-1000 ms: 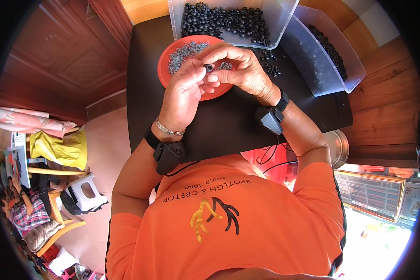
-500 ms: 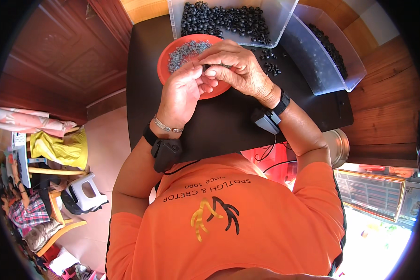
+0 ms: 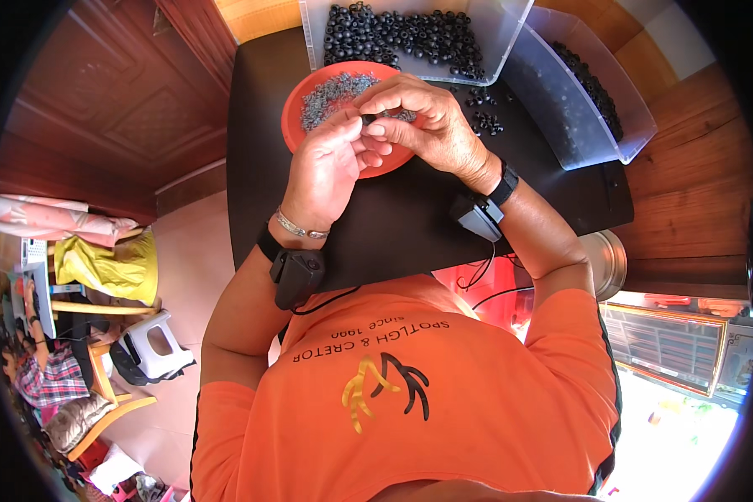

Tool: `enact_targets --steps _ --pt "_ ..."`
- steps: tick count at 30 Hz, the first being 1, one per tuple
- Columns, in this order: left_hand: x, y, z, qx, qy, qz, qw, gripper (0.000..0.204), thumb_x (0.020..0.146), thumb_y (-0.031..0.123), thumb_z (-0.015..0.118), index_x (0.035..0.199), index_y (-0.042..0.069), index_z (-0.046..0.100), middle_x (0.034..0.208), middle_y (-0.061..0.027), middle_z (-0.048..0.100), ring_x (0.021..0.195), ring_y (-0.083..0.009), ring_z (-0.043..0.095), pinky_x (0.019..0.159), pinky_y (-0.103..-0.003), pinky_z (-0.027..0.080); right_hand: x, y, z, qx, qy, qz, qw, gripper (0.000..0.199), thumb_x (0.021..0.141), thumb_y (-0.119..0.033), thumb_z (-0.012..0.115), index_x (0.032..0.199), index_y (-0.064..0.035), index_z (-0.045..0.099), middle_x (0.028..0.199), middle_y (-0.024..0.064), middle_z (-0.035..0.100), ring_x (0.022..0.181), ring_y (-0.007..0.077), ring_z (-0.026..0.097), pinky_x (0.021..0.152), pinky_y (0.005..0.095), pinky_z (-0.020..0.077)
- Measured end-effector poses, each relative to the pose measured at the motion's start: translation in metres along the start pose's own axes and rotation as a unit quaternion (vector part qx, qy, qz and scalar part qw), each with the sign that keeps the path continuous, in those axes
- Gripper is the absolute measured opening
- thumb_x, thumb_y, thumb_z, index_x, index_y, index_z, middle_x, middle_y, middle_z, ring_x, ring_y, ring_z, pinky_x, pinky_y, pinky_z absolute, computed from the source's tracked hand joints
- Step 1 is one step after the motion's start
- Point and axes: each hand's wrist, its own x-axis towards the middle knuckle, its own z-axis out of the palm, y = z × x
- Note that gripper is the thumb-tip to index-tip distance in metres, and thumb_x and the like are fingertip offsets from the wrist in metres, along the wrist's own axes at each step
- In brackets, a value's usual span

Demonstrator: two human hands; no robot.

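Note:
Above a round orange-red plate [image 3: 293, 125], my two hands meet at their fingertips. A small black ring-like part [image 3: 368, 120] is pinched between them, mostly covered by the fingers. My left hand [image 3: 330, 159] has its palm turned up, thumb and fingertips closed on the part. From the right, my right hand [image 3: 422, 121] grips the same part with thumb and forefinger. Many small grey pieces [image 3: 330, 99] lie on the plate, partly hidden behind the hands. Several loose black parts [image 3: 487, 124] rest on the dark table just right of my right hand.
A clear bin [image 3: 502, 63] of black parts stands at the table's far side. Another clear bin [image 3: 577, 155], tilted, holds more at the right. The dark table [image 3: 376, 238] ends near my body. On the left are a white stool [image 3: 155, 347] and another person [image 3: 50, 372].
My hands stay together over the plate with the black part between them. Only the fingers of my right hand shift very slightly.

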Motion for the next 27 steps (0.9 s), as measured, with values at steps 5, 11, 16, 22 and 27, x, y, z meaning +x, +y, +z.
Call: enact_targets --steps 5,11,16,22,27 --pt "0.000 0.001 0.002 0.038 0.002 0.021 0.999 0.019 0.092 0.021 0.048 0.099 0.006 0.055 0.093 -0.0038 0.060 0.084 -0.0151 0.058 0.074 -0.027 0.044 0.000 0.001 -0.002 0.040 -0.002 0.014 0.999 0.021 0.081 -0.005 0.068 0.102 -0.0038 0.065 0.104 0.0088 0.065 0.097 0.0199 0.060 0.085 0.0319 0.0486" --pt "0.000 0.002 -0.002 -0.007 0.018 -0.003 1.000 0.020 0.093 0.023 0.048 0.099 0.006 0.055 0.092 -0.0051 0.059 0.083 -0.0181 0.058 0.074 -0.029 0.044 -0.001 0.009 -0.023 0.051 0.069 0.120 0.989 0.017 0.090 -0.012 0.060 0.103 -0.0021 0.065 0.101 0.0056 0.064 0.097 0.0134 0.058 0.088 0.0280 0.0451" --pt "0.002 0.002 -0.006 -0.058 0.055 -0.032 0.996 0.020 0.093 0.024 0.048 0.098 0.006 0.056 0.091 -0.0060 0.059 0.083 -0.0202 0.059 0.074 -0.030 0.044 -0.004 0.021 -0.033 0.056 0.087 0.165 0.981 0.019 0.091 -0.017 0.060 0.101 -0.0013 0.065 0.099 0.0037 0.065 0.096 0.0116 0.058 0.088 0.0266 0.0454" --pt "0.001 0.003 -0.009 -0.078 0.055 -0.033 0.995 0.025 0.094 0.028 0.049 0.097 0.004 0.055 0.089 -0.0069 0.059 0.083 -0.0212 0.059 0.075 -0.032 0.045 -0.005 0.020 -0.023 0.003 0.025 0.185 0.982 0.019 0.090 -0.019 0.061 0.098 -0.0024 0.067 0.092 0.0023 0.065 0.086 0.0093 0.056 0.080 0.0251 0.0457" --pt "0.002 0.003 -0.007 -0.092 0.020 -0.029 0.995 0.025 0.094 0.028 0.049 0.097 0.004 0.056 0.091 -0.0080 0.059 0.084 -0.0219 0.059 0.075 -0.031 0.045 -0.008 0.022 -0.020 0.059 0.015 0.192 0.980 0.019 0.089 -0.019 0.063 0.097 -0.0020 0.066 0.093 0.0027 0.064 0.087 0.0097 0.057 0.079 0.0254 0.0458"
